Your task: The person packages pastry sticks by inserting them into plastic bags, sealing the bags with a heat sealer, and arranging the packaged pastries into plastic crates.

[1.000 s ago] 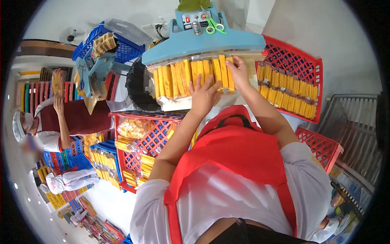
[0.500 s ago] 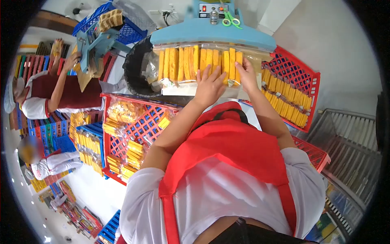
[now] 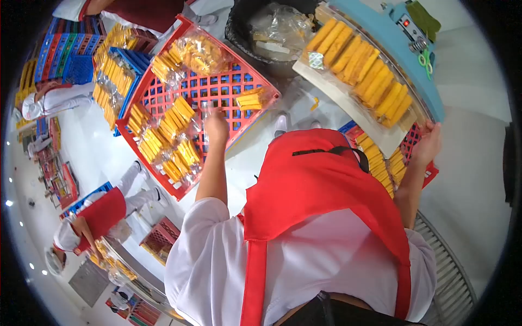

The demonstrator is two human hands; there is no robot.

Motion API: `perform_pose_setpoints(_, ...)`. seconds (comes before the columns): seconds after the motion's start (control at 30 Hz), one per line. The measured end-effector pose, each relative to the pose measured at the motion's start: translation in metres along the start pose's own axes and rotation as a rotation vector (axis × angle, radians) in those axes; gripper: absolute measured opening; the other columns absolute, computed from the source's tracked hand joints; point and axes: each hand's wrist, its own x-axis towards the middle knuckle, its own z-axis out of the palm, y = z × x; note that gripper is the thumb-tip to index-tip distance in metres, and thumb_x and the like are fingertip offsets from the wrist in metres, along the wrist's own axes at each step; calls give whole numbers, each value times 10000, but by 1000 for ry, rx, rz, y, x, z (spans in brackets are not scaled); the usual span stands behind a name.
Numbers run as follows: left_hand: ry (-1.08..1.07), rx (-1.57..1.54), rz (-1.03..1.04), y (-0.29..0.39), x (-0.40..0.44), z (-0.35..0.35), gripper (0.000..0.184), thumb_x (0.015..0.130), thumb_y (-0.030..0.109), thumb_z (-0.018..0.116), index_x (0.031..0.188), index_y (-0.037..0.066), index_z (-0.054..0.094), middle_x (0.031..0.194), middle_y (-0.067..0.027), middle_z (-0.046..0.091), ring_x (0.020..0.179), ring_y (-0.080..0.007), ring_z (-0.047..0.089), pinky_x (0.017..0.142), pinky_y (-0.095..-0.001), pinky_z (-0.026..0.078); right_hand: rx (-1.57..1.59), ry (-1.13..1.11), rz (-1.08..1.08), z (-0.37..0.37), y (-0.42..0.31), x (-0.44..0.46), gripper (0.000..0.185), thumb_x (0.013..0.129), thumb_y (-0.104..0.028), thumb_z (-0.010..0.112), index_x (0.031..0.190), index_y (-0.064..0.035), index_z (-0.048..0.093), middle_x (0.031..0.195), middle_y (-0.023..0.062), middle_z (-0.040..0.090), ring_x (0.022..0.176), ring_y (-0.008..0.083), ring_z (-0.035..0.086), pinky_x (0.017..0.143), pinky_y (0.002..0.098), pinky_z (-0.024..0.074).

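Observation:
My left hand (image 3: 216,126) is over the right part of a red crate (image 3: 132,107), beside clear bags of yellow sticks (image 3: 176,119); its fingers are smeared and something clear shows at their tips. My right hand (image 3: 428,142) is at the right end of the blue sealing machine (image 3: 380,38), its fingers bent at the edge of the work surface; what they grip is hidden. A long clear bag of yellow sticks in a row (image 3: 359,68) lies along the machine's front, touched by neither hand.
A black-lined bin (image 3: 239,32) holding clear plastic stands between crate and machine. Green-handled scissors (image 3: 426,62) lie on the machine. Another crate of packed sticks (image 3: 375,157) is below the work surface. A co-worker in a red apron (image 3: 103,214) is at the lower left.
The view has swung left. My left hand has left the bagged sticks on the machine and moved over the red crate. My right hand has moved off the bag to the machine's right end.

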Motion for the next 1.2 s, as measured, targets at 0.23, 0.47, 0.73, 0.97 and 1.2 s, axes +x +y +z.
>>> perform_pose_setpoints(0.23,-450,92,472,78,-40,106,307,761,100,424,1051,86,525,905,-122,596,798,-289,584,671,-424,435,-66,-295,-249,64,-40,-31,194,818,-130,542,922,34,545,814,59,579,722,99,516,681,213,415)
perform_pose_setpoints(0.47,-821,422,277,99,-5,131,320,814,153,401,1115,76,479,1063,-93,564,927,-251,566,725,-498,393,-304,-618,-237,69,-24,-49,185,805,-96,556,947,22,565,822,34,575,738,88,528,687,205,423)
perform_pose_setpoints(0.73,-865,445,306,102,-5,131,326,804,162,443,1109,58,495,1083,-104,553,953,-269,555,741,-516,386,-390,-627,-198,74,-18,-57,192,811,-117,557,949,17,562,836,45,574,738,100,536,680,220,440)
perform_pose_setpoints(0.97,-687,446,364,91,2,141,212,772,145,452,904,69,599,957,-97,607,895,-272,574,673,-471,423,-465,-699,-205,86,-18,-62,182,808,-106,555,945,13,562,820,39,579,739,94,539,672,209,432)
perform_pose_setpoints(1.2,-647,-98,454,75,77,-8,172,736,135,486,791,0,578,763,-184,571,738,-273,569,612,-375,437,-316,-909,-55,115,-23,-82,197,811,-116,542,956,16,555,822,49,588,717,94,537,681,215,428)
